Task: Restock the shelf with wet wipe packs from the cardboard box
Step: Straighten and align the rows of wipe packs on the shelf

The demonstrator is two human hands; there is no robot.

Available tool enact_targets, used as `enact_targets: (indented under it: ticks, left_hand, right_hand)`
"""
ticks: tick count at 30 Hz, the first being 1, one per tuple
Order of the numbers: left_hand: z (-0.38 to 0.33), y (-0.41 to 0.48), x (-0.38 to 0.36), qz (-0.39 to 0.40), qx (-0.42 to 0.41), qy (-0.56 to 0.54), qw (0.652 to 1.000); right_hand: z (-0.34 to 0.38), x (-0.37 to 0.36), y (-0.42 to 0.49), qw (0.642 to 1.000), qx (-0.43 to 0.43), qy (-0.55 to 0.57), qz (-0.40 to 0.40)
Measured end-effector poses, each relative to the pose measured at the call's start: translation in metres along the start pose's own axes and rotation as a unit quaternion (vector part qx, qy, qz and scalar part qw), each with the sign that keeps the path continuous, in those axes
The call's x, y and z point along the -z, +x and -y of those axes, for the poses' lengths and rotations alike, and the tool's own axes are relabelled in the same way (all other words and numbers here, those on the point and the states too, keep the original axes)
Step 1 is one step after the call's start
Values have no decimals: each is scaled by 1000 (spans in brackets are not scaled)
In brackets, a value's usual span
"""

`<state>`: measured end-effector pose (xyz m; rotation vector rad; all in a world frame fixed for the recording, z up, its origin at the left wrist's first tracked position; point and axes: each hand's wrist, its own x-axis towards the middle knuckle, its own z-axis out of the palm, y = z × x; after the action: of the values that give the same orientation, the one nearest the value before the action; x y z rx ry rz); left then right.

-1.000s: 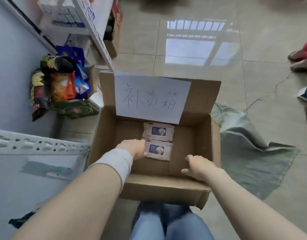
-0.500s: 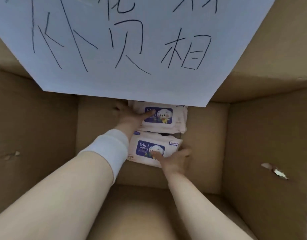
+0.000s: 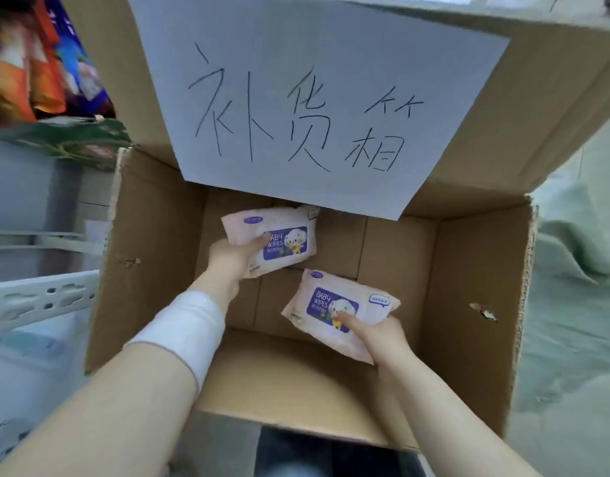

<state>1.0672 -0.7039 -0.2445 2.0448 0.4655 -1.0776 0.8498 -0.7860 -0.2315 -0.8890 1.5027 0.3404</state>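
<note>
Head cam: cardboard box sits open below, w/ both wet wipe packs inside its walls, one per hand. Left hand grips the far pack at its near-left corner, thumb clamped on top by the label, other fingers hidden under it. Right hand grips the near pack at its near-right edge, thumb pressed onto the label, remaining fingers underneath and out of sight. Far pack: long axis runs approx left-right, nearly level, printed face up. Near pack: long axis also left-right but tilted, right end lower in view, printed face up. The two packs are apart, not touching. Each is pale pink w/ a purple label reading "BABY WIPES" beside a cartoon figure; the near pack's small blue tag is too small to read. Paper sign on the box's raised back flap has handwritten "补货箱". White wristband on left forearm. Perforated shelf rail at left; blurred snack bags upper left; grey cloth at right.
</note>
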Motion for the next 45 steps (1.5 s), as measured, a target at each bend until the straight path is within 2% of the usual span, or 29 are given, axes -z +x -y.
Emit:
enact_targets:
  ticks: [4,7,10,12,17,24,28,32,34,36,39,42,45]
  left_hand:
    - [4,-77,64,-36,-33,-82,995]
    - [0,-157,108,-68,-97,-55,991]
    - [4,-246,159,-134,-177,1,975]
    - [23,-310,198,-163,-216,-13,963]
    - [88,-476,294,-254,-284,-144,913]
    - [185,-646,431,-376,-360,-197,831]
    - [260,-705,504,-433,-367,-249,785]
    - [346,-742,573,-480,-337,-293,755]
    - [392,-748,604,-493,-313,-319,746]
    - [434,-749,633,-505,-292,-350,733]
    - [481,-738,670,-516,-242,-396,720]
    - [507,-719,707,-498,-212,-422,727]
    - [515,-693,733,-491,-188,-425,737]
  right_hand:
    - [15,40,-72,996,39,-73,-17]
    - [29,58,-143,991,80,-106,-12]
    - [38,63,-214,966,183,-181,-3]
    - [38,58,-263,936,251,-245,39]
    - [23,29,-393,848,376,-342,151]
    - [-9,-52,-571,718,481,-424,270]
    - [-48,-117,-653,649,515,-470,304]
    - [-103,-196,-722,604,532,-502,316]
    - [-134,-239,-750,588,515,-511,358]
    - [-163,-282,-769,594,489,-502,395]
    - [-202,-345,-780,630,461,-474,407]
    - [-228,-406,-782,654,449,-460,399]
    - [-242,-458,-777,653,444,-458,407]
